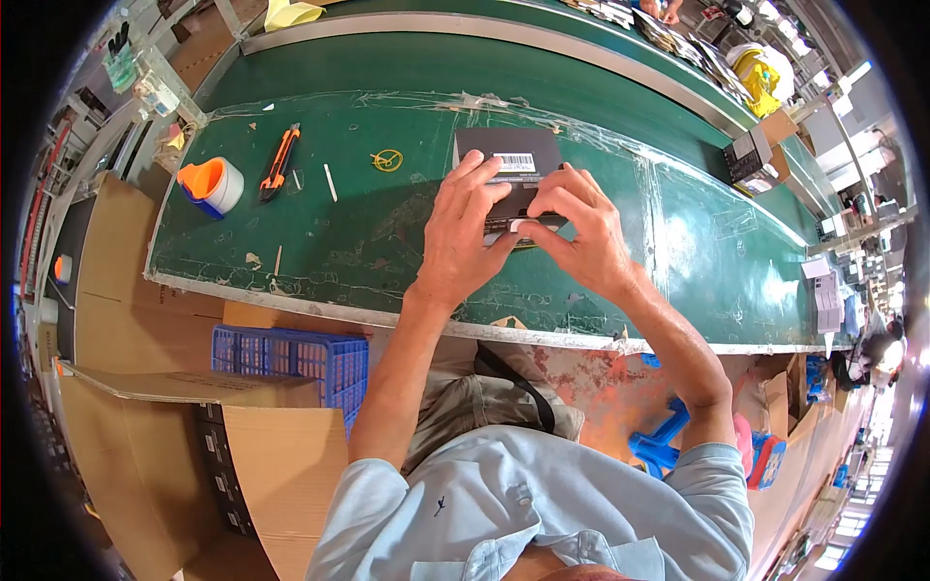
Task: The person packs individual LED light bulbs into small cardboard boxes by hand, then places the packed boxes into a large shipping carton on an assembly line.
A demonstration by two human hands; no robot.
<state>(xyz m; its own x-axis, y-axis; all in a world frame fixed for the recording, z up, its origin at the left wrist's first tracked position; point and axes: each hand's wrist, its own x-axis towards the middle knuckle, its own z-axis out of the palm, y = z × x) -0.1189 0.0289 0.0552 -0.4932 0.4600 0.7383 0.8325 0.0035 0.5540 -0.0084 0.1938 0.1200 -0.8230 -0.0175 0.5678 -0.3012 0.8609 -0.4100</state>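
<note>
A black cardboard box [467, 140] with a white barcode label [513, 163] sits on the green bench between my hands. My left hand [463, 218] grips its left side, fingers lying over the top face and thumb at the near edge. From the right, my right hand [586, 232] holds the box with bent fingers on top. Its thumb is at the near edge, where a small white piece [516, 225] shows by the thumb tip. Part of the box is hidden under my fingers.
On the green bench [358, 232] lie an orange utility knife [281, 163], a tape roll [213, 186], yellow rubber bands [387, 160] and a white stick [330, 182]. A blue crate [291, 358] and an open carton [194, 387] stand below left. Another person's hands [664, 10] show far off.
</note>
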